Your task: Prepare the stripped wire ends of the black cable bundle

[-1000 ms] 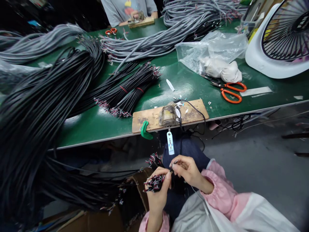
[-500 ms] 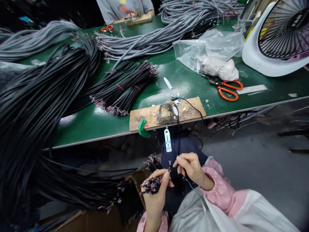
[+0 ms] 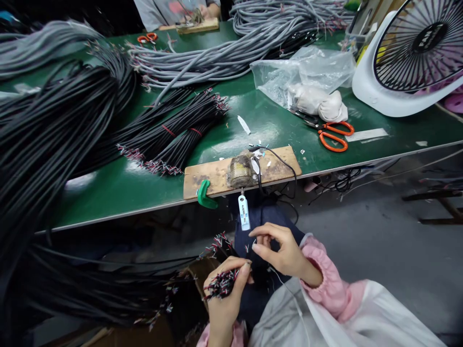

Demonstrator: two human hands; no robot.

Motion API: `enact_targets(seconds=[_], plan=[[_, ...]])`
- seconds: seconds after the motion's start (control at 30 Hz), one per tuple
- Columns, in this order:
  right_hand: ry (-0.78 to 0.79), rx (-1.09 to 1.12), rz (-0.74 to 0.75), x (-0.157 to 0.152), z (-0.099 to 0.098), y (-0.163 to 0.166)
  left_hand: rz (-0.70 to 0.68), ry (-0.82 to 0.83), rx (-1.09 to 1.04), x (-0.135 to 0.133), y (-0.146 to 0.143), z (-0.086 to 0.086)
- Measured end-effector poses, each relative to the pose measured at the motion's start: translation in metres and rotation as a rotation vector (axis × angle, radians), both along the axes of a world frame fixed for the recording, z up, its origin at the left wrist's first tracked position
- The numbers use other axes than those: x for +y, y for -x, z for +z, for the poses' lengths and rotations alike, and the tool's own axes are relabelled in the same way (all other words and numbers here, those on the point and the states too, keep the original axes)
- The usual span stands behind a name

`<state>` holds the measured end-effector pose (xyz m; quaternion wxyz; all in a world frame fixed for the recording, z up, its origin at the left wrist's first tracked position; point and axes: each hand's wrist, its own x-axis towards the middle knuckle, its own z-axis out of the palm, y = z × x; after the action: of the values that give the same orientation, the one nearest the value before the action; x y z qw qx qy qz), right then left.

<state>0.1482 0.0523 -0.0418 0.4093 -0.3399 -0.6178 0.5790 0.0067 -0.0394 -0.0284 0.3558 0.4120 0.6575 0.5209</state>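
Parted since the earlier frame, my right fingers (image 3: 265,229) stand beside splayed wire ends (image 3: 247,248), apparently leaving them free; my left fingers (image 3: 240,280) grip the cable bundle (image 3: 220,285) before the bench (image 3: 159,195).

Cool white light, seemingly from above, brightened the green table (image 3: 394,120) and threw pale glare across its glossy top; the plastic bag (image 3: 304,72) glinted too. Beneath the table's edge, shadow dulled the lower-left cables (image 3: 90,289), and the upper-left corner was nearly black. Blur softened the left side, the right hand (image 3: 280,248) looked fairly sharp, and the fan (image 3: 430,38) appeared stretched.
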Motion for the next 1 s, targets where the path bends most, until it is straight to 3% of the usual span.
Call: enact_targets(seconds=[0.2,0.3,0.4,0.5,0.63,0.8,1.0], plan=[[0.058,-0.118,0.074,-0.008,-0.03,0.026,-0.066,-0.065,0.048,-0.003,0.006,-0.01],[0.128,-0.122,0.096,-0.011,-0.034,0.032,-0.045,-0.056,0.079,-0.005,0.007,-0.01],[0.101,-0.053,0.024,-0.012,-0.025,0.024,0.014,-0.01,0.109,-0.007,0.007,-0.007],[-0.048,0.038,0.006,-0.009,-0.008,0.009,0.027,0.0,0.135,-0.008,0.007,-0.005],[-0.194,0.024,0.131,-0.007,0.006,-0.002,0.032,-0.039,0.209,-0.007,0.006,-0.003],[-0.204,-0.007,0.115,-0.009,0.009,0.003,0.006,-0.084,0.261,-0.007,0.002,0.001],[-0.205,0.007,0.107,-0.013,0.004,0.003,0.08,-0.092,0.246,-0.007,0.001,0.0]])
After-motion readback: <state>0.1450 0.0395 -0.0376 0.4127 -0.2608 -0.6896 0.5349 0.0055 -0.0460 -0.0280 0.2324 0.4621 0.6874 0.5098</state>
